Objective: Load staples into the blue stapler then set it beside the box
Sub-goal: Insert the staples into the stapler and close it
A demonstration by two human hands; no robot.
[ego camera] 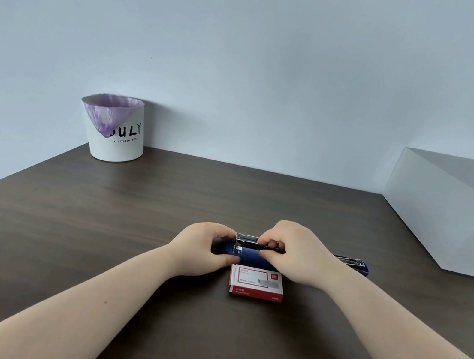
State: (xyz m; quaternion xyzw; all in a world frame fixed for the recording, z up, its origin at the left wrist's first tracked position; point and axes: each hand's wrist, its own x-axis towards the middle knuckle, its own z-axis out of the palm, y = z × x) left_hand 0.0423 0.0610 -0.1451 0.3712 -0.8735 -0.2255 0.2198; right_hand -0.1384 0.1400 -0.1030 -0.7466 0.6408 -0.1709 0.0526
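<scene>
Fingers (pixel 269 242) of both hands clamped on blue stapler (pixel 247 255), long axis left-right, behind staple box (pixel 257 282).

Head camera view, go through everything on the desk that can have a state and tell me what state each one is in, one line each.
blue stapler: flipped open, lying flat on the desk, top arm laid out to the right
staple box: closed, flat, just in front of the stapler
left hand: gripping the stapler's left end
right hand: fingers pinched at the metal staple channel
white bin: upright, purple liner fitted
white box: untouched at the desk's right edge
</scene>
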